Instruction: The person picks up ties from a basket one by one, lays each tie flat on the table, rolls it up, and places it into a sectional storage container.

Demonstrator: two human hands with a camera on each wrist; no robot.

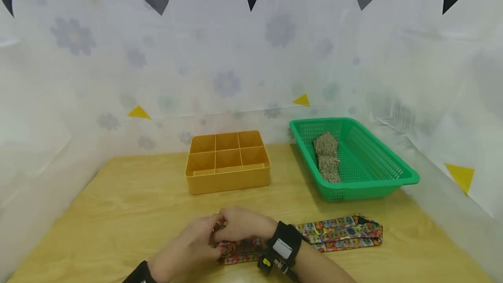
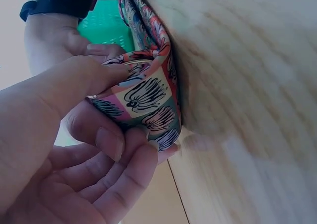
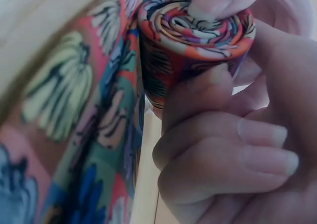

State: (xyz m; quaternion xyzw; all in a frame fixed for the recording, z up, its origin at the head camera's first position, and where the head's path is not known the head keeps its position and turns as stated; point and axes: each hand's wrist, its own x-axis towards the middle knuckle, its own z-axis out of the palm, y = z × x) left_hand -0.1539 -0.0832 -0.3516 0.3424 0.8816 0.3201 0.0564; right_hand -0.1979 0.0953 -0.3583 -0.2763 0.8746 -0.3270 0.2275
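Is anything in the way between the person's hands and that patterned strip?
Nothing visible is: the left hand and right hand both hold the rolled end of the patterned strip. The orange box and green basket stand apart, farther back on the table.

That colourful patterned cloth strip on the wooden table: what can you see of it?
The long multicoloured cloth strip looks like soft fabric, printed with black-outlined motifs on coloured blocks. One part is wound into a tight spiral roll, gripped by the bare left hand and bare right hand; the rest extends right across the light wooden table, layered and apparently folded at its right-hand end.
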